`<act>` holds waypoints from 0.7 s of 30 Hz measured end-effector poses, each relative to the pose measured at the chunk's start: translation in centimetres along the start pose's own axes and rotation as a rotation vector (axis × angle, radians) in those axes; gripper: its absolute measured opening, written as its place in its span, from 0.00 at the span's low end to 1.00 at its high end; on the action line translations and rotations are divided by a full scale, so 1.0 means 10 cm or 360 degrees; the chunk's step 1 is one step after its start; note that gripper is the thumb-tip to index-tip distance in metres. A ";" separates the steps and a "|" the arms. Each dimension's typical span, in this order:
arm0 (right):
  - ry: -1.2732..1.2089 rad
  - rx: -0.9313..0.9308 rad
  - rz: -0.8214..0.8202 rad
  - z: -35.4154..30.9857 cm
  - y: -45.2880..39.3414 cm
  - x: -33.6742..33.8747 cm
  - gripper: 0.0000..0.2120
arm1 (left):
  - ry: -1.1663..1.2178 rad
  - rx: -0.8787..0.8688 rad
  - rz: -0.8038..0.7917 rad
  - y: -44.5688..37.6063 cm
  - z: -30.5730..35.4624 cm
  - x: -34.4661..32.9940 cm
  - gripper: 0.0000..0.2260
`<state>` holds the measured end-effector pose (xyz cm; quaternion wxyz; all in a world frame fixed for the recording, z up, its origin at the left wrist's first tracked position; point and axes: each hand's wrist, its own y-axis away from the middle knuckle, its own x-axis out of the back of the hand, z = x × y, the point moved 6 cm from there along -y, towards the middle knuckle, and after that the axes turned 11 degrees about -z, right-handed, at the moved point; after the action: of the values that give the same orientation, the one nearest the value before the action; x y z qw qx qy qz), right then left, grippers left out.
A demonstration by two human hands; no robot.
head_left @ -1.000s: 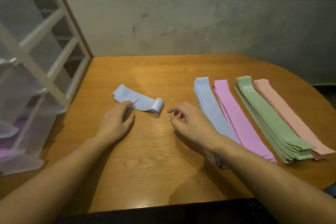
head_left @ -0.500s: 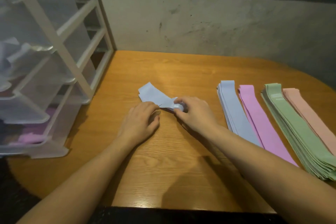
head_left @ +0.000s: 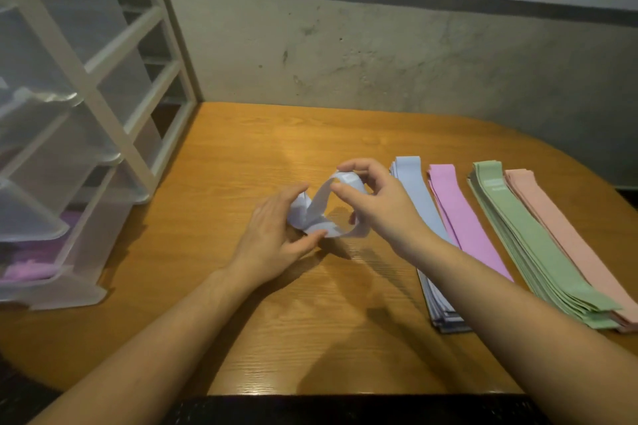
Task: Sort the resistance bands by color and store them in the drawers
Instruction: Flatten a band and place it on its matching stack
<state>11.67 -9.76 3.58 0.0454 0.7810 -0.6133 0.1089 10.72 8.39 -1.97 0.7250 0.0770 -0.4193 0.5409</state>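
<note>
Folding one blue band (head_left: 324,210) before stowing it.
My right hand (head_left: 376,203) pinches its loop; my left hand (head_left: 276,235) grips the folded end, seemingly. Next: finish folding, reach the drawers (head_left: 51,183).

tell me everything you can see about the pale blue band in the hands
The pale blue resistance band is a thin, flat, matte strip that looks like soft rubber. It is bent into loose loops, lifted just above the wooden table, left of the flat pale blue stack. The left hand grips its lower folds; the right hand pinches its upper loop between thumb and fingers.
</note>
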 end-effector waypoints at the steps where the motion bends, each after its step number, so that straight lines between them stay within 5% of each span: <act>1: -0.0061 -0.0027 0.0004 -0.02 0.02 0.03 0.13 | 0.0154 0.0004 -0.0045 -0.03 0.10 -0.03 0.35; 6: -0.0328 -0.0240 0.0001 -0.08 0.14 0.11 0.14 | 0.0732 -0.0128 -0.0142 -0.13 0.61 -0.10 0.37; 14: -0.0641 -0.0347 -0.0068 -0.22 0.39 0.15 0.12 | 0.0638 -0.0341 0.0140 -0.14 1.09 -0.13 0.08; 21: -0.0607 -0.0314 -0.0161 -0.30 0.57 0.25 0.18 | 0.0985 -0.0133 0.0301 -0.18 1.20 -0.02 0.07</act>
<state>6.40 -12.85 6.71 0.0101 0.8089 -0.5786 -0.1038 5.96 0.73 6.15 0.7672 -0.1600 -0.2062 0.5859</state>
